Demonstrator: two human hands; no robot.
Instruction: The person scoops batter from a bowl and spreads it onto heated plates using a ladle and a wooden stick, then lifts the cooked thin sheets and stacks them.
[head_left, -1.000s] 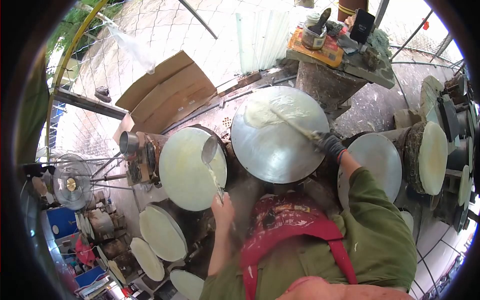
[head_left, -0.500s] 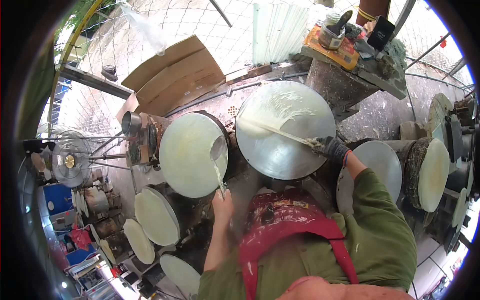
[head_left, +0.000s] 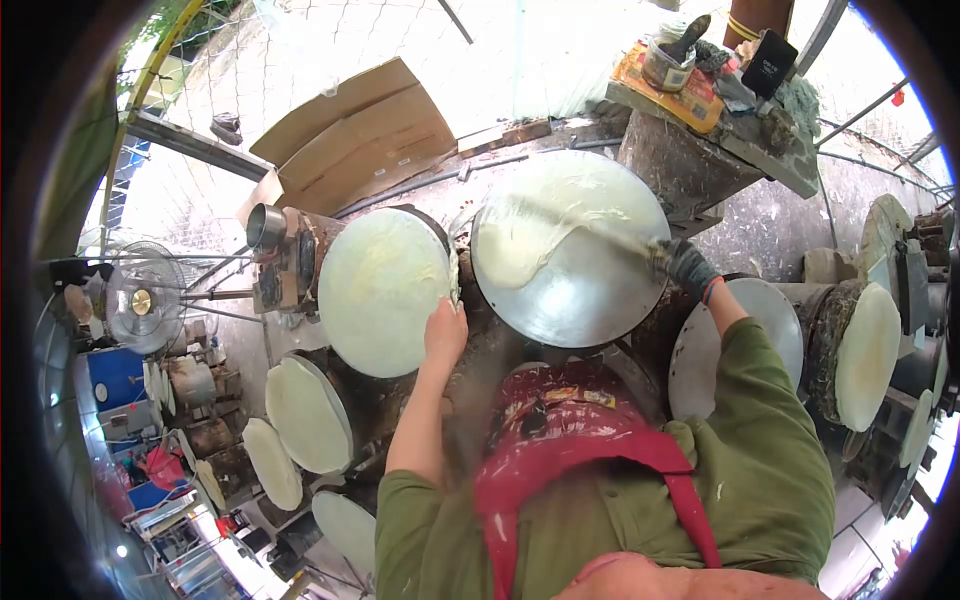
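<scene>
White batter [head_left: 535,250] is getting smeared over the steel griddle [head_left: 575,250] by the gloved right hand [head_left: 685,265], fingers clamped tight round a blurred spreader stick [head_left: 600,228]. Bare left hand [head_left: 445,330] is closed on a ladle handle [head_left: 455,285] between the two griddles. Looks like mid-spread, so next it needs a sweep across the bare lower half. No readable labels anywhere.

Sunlit wire-mesh fence [head_left: 330,50] backs flattened brown cardboard sheets [head_left: 350,130]. A round metal fan [head_left: 140,300] stands left; a cluttered grey concrete ledge [head_left: 740,130] sits upper right
</scene>
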